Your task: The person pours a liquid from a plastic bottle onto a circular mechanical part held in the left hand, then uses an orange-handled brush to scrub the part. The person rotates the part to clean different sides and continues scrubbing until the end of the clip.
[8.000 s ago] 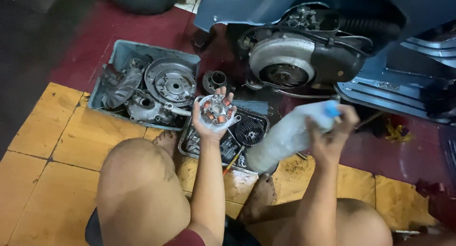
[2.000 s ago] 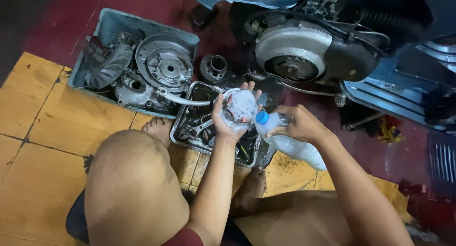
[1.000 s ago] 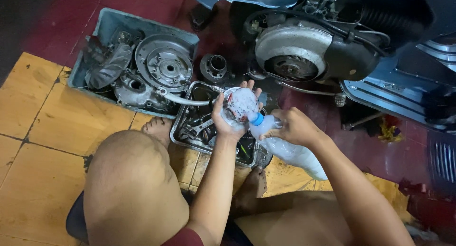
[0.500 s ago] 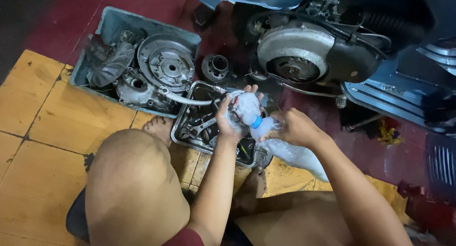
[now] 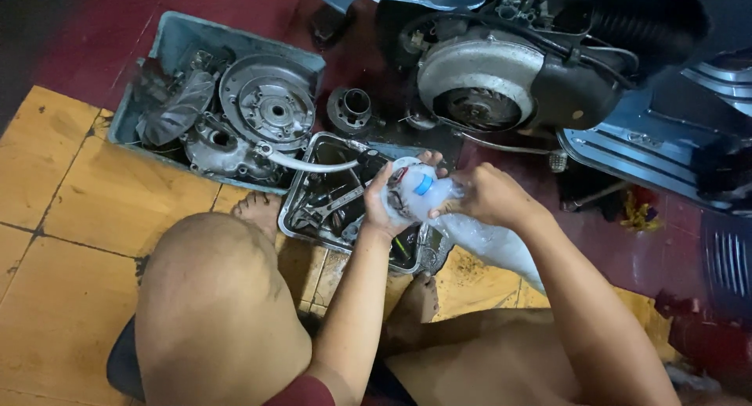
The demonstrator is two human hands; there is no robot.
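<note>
My left hand [image 5: 381, 212] cradles a round metal stator plate [image 5: 401, 199] with copper coils, held over a steel tray [image 5: 300, 204]. White foam covers most of the plate. My right hand [image 5: 484, 194] grips the neck of a cloudy plastic bottle [image 5: 478, 235] with a blue cap [image 5: 423, 184]. The capped end is tipped down against the plate, and the bottle's body trails back toward my right knee.
A grey plastic bin [image 5: 183, 39] at upper left holds a flywheel [image 5: 266, 106] and engine parts. A small metal cylinder [image 5: 349, 109] stands on the red floor. The scooter's open engine [image 5: 479, 85] sits at top right. Wrenches lie in the steel tray. My bare feet rest on orange tiles.
The bottle has gone from upright in my right hand to tipped onto the plate. Foam has spread over the plate. Both hands have shifted slightly lower and right over the tray.
</note>
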